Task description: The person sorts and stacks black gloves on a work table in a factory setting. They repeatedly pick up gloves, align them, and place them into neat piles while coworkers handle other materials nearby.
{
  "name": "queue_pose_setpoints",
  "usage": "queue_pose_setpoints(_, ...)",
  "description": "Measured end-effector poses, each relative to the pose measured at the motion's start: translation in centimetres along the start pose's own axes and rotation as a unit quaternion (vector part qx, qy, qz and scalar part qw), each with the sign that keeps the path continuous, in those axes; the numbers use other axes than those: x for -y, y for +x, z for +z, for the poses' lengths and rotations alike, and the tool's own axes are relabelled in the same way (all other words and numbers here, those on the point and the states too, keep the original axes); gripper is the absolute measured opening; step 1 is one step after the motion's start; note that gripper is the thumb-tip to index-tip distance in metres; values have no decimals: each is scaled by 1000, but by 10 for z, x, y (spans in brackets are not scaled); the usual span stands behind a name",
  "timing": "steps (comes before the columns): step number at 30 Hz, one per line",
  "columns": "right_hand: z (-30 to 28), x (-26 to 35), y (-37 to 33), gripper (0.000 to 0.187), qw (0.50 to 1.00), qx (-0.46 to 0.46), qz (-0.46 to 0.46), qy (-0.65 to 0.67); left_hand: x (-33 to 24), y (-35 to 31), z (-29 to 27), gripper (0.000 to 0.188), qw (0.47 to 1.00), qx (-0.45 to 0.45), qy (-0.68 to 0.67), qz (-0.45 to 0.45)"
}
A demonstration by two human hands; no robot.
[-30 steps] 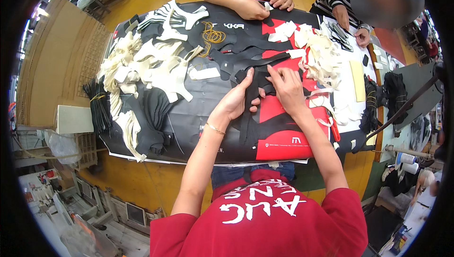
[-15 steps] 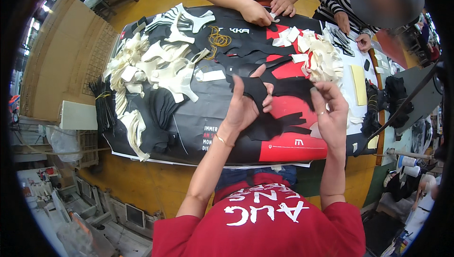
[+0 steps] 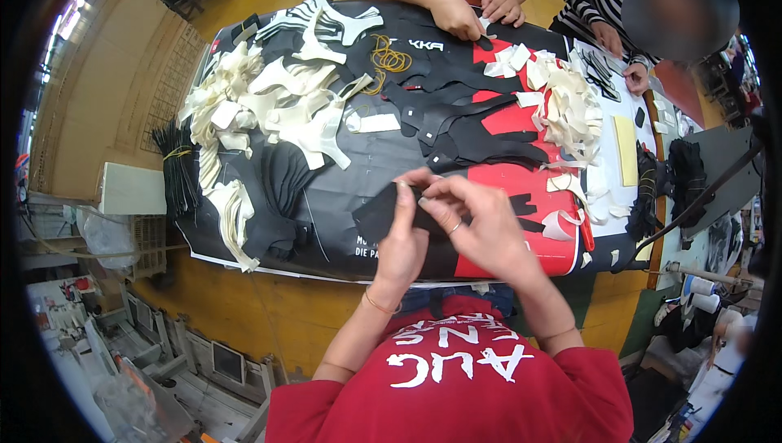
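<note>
- The left hand (image 3: pixel 401 243) pinches a small black cloth piece (image 3: pixel 376 216) between its thumb and fingers.
- The right hand (image 3: pixel 482 221) has thumb and forefinger closed on the same piece, at its right side — the fingertips of both hands almost meet there.
- The piece is above the near half of the table, over the black and red cover (image 3: pixel 336 202).
- Just beyond the hands, more black cloth pieces (image 3: pixel 481 132) lie overlapping in a fan.
- To the left sit a heap of cream cloth (image 3: pixel 303 121) and a layered black stack (image 3: pixel 283 192).
- Yellow string (image 3: pixel 391 57) lies loosely coiled farther back; a white card (image 3: pixel 373 123) rests nearer.
- Cream scraps (image 3: pixel 568 109) pile up on the right — well short of a yellow pad (image 3: pixel 625 149).
- Across the table, a co-worker's hand (image 3: pixel 458 17) is at a small white scrap (image 3: pixel 486 25).
</note>
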State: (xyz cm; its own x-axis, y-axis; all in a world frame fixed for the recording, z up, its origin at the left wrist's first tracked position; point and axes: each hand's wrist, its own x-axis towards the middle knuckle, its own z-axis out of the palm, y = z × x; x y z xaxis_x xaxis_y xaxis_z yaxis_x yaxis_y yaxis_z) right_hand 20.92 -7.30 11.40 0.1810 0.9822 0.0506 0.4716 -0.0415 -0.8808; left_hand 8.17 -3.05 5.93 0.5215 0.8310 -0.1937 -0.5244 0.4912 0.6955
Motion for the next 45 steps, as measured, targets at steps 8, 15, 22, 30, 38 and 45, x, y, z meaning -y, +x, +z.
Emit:
queue_pose_setpoints(8,-45,-87,117,31,939,46,-107,-324,-9,59,-24,37,982,51,-134,-124)
queue_pose_setpoints(15,-41,-113,128,26,909,112,-127,-382,26,94,-1,44,957,37,-125,-258)
queue_pose_setpoints(22,-38,-115,139,17,830,122,-261,-478,23,101,-5,41,959,41,-84,-267)
queue_pose_setpoints(30,-44,-127,141,27,916,55,-142,-371,17,104,3,38,961,-15,-39,-275)
queue_pose_setpoints(38,-45,-119,138,28,879,130,-182,-421,28,90,8,46,969,30,-42,-241)
queue_pose_setpoints(45,-49,-114,137,17,811,163,-271,-493,31,93,-2,52,969,-44,-87,-228)
